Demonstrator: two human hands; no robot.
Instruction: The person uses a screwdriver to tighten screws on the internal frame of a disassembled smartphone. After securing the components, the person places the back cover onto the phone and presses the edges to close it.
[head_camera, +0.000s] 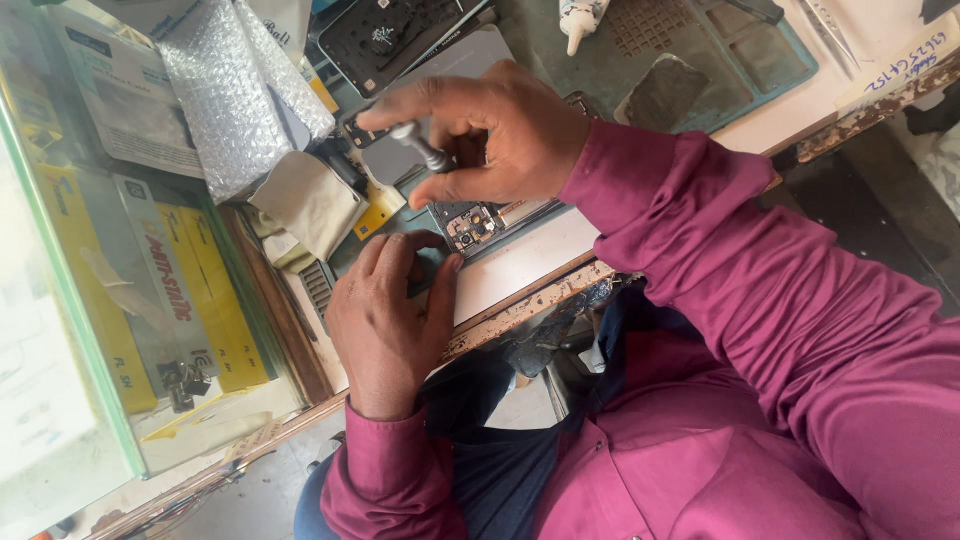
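An opened phone (478, 224), its camera module and circuit board exposed, lies on a teal work mat (720, 70) near the bench's front edge. My right hand (500, 125) hovers over it, fingers closed on a small silver screwdriver (421, 147) that points down at the phone's board. My left hand (385, 320) lies palm down just in front of the phone, with fingertips and thumb pressing on its near end. Most of the phone is hidden under both hands.
A dark phone panel (395, 35) lies at the back. Near it are a white glue bottle (580, 18), tweezers (828, 30), bubble wrap (225, 95) and a beige cloth (312, 203). A glass case (60, 300) with yellow boxes (205, 290) stands at left.
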